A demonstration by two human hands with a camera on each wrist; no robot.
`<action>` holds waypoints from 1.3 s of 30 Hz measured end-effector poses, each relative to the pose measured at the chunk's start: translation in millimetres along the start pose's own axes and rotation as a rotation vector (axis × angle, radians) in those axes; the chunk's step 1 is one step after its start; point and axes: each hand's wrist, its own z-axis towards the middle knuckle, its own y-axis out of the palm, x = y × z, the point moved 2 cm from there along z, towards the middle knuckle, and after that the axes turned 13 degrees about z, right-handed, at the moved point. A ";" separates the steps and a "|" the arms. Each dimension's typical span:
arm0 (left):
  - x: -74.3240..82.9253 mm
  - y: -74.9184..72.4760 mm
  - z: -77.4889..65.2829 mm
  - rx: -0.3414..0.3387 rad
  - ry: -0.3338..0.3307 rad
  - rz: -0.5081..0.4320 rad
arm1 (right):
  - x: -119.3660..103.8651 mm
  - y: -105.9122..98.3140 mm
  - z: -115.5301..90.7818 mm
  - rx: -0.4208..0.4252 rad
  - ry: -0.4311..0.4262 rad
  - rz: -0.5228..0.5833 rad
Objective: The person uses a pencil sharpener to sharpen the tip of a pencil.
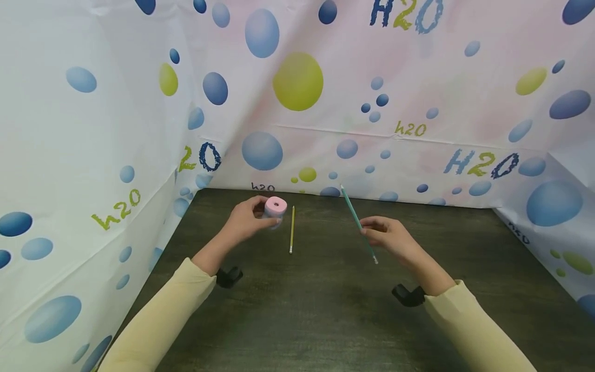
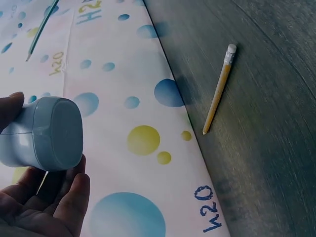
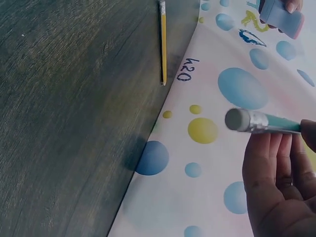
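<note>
My left hand [image 1: 246, 219] grips a small pencil sharpener [image 1: 276, 206] above the table, with its pink top and round hole facing up. In the left wrist view the rounded pale blue base of the sharpener [image 2: 57, 133] shows between thumb and fingers. Pinched between thumb and fingers of my right hand [image 1: 388, 235] is a teal pencil [image 1: 351, 208]. It slants with its eraser end low and toward me and its tip up and away. The sharpener and the teal pencil are well apart. A yellow pencil [image 1: 292, 230] lies on the table between the hands, eraser end nearer me.
The dark wooden table [image 1: 302, 320] meets a white sheet [image 1: 223, 165] printed with bubbles and lettering, which stands behind it and along both sides. Black straps with mounts [image 1: 409, 295] sit at the wrists.
</note>
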 end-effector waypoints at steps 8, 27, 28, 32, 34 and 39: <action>6.1 3.7 -8.6 -0.016 0.013 0.006 | -1.7 0.4 -6.6 0.007 -0.051 -0.053; 13.1 16.7 -9.2 -0.050 0.072 -0.008 | -0.3 11.3 -6.5 -0.053 -0.125 -0.129; 14.1 17.1 -9.0 -0.049 0.078 -0.008 | -0.6 11.8 -6.2 -0.055 -0.130 -0.138; 17.8 18.5 -8.5 -0.045 0.091 -0.016 | -1.9 13.5 -5.9 -0.061 -0.134 -0.149; 19.8 19.2 -8.5 -0.044 0.097 -0.024 | -2.6 14.4 -5.4 -0.067 -0.140 -0.156; 23.4 21.7 -8.3 -0.054 0.108 -0.036 | -3.0 16.0 -4.0 -0.074 -0.136 -0.164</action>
